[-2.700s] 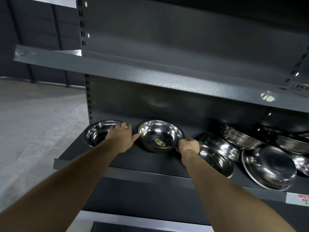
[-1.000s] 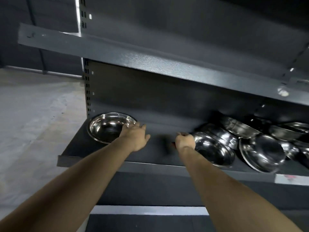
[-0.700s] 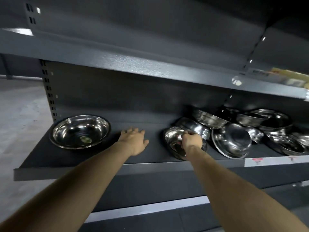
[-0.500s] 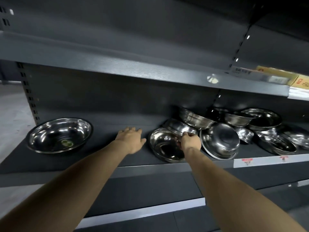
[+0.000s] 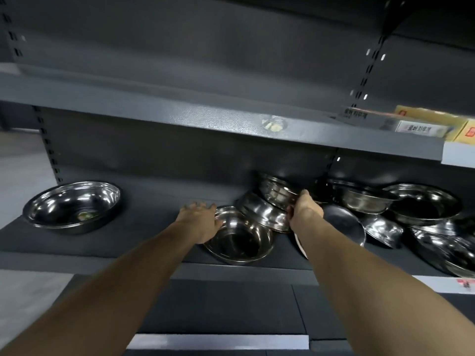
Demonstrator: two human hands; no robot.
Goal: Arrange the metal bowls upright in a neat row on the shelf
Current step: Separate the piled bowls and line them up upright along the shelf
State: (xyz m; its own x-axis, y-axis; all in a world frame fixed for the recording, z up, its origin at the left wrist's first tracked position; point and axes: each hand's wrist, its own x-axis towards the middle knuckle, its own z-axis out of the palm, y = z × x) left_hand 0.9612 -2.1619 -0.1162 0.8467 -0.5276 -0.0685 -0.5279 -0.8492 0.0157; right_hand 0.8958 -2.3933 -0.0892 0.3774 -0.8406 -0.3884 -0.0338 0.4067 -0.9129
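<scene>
One metal bowl [image 5: 74, 206] stands upright at the left end of the dark shelf [image 5: 144, 242]. Near the middle, a second bowl [image 5: 239, 237] sits almost upright; my left hand [image 5: 201, 222] lies against its left rim with the fingers spread. My right hand [image 5: 304, 210] grips the rim of a tilted bowl [image 5: 276, 191] leaning at the back. Another tilted bowl [image 5: 259, 210] rests between those two. A heap of several more bowls [image 5: 421, 204] fills the right part of the shelf, some on their sides.
An upper shelf [image 5: 205, 116] overhangs closely above the bowls. Yellow boxes [image 5: 434, 124] stand on it at the right. Price labels [image 5: 465, 282] mark the shelf's front edge. A lower shelf [image 5: 218, 312] lies beneath, and the grey floor [image 5: 20, 160] shows at the left.
The view has swung right and closer. My right hand left the front bowl and reached back to grasp the tilted bowl. My left hand moved onto the front bowl's left rim.
</scene>
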